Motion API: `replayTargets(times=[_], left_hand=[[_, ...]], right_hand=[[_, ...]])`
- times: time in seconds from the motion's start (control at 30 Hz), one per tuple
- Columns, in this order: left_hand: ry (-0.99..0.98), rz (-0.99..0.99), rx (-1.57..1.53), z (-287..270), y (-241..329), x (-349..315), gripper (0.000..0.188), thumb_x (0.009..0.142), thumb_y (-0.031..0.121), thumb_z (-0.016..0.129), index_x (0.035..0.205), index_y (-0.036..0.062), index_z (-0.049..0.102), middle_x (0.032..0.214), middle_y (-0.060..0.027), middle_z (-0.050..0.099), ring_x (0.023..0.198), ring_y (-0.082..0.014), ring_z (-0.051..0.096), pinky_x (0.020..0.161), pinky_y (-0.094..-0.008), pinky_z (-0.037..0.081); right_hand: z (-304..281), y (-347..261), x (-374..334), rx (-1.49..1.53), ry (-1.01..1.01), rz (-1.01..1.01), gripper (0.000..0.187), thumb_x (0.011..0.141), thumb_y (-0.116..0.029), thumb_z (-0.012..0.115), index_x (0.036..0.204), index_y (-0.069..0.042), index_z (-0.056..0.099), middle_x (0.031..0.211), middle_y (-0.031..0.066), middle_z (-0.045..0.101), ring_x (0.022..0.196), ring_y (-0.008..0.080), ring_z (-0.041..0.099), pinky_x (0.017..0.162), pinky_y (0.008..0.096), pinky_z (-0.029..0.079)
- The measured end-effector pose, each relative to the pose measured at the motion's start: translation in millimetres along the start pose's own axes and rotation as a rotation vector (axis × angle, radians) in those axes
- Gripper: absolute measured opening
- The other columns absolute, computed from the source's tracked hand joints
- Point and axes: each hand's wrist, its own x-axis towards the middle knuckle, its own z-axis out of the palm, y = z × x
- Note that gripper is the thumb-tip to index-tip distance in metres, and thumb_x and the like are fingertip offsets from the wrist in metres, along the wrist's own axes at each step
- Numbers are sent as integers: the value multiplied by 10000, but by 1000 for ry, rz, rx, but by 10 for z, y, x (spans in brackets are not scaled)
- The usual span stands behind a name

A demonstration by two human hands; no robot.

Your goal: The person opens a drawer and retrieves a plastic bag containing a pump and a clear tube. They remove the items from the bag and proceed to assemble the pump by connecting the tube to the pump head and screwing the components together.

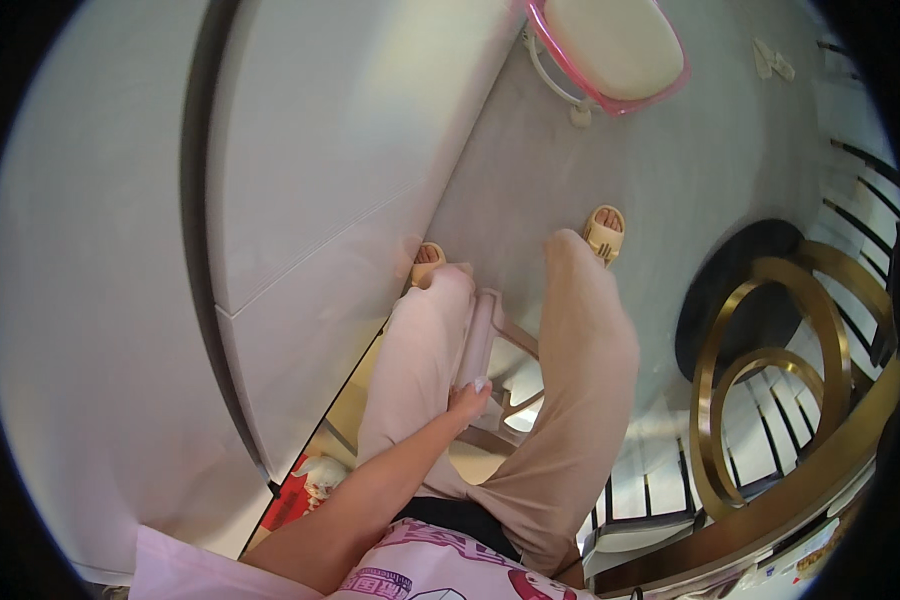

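Observation:
My left hand [470, 398] reaches down between my legs from the lower left. Its fingers are closed around the near end of a pale pink, tube-like bar [479, 335]. A thin pinkish arm [515, 338] branches off to the right of the bar's far end, and what the bar belongs to is partly hidden by my legs. Whitish spots show at my fingertips, too small to make out. My right hand is out of the picture.
Tall white cabinet panels [330, 150] stand close on my left. Ahead is a chair with a cream seat and pink rim [660, 104]. On the right are gold rings [705, 430] beside a black disc [735, 300], and dark railing-like bars. A red item [288, 500] lies at lower left.

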Motion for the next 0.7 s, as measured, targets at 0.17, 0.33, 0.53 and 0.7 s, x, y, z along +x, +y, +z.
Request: replayTargets(times=[0.17, 0.33, 0.53, 0.7], left_hand=[[-92, 182, 0, -232, 294, -216, 576, 781, 540, 361, 992, 33, 536, 998, -227, 516, 968, -332, 473, 815, -387, 363], [-292, 210, -363, -398, 488, -155, 478, 826, 476, 373, 1012, 57, 509, 887, -83, 548, 808, -185, 502, 697, -276, 393], [-161, 619, -826, -212, 556, -19, 362, 855, 380, 413, 1013, 69, 509, 764, 25, 479, 686, -80, 421, 621, -226, 360], [1, 953, -1135, -588, 621, -550, 299, 857, 294, 438, 943, 48, 585, 748, 1, 555, 682, -79, 497, 667, -214, 397]], right_hand=[[-41, -268, 139, -31, 13, -70, 401, 776, -345, 539, 918, 29, 536, 754, 79, 580, 661, 142, 546, 564, 254, 436], [-75, -849, 238, -80, 61, -207, 406, 776, -354, 544, 904, 31, 549, 732, 78, 592, 642, 137, 555, 548, 249, 442], [376, -1794, 6, -241, 192, -949, 374, 783, -314, 551, 922, 32, 556, 759, 94, 599, 679, 142, 556, 605, 252, 444], [973, -1923, -541, -329, 184, -1490, 324, 753, -175, 581, 998, 31, 534, 916, 110, 583, 830, 189, 541, 752, 278, 415]])
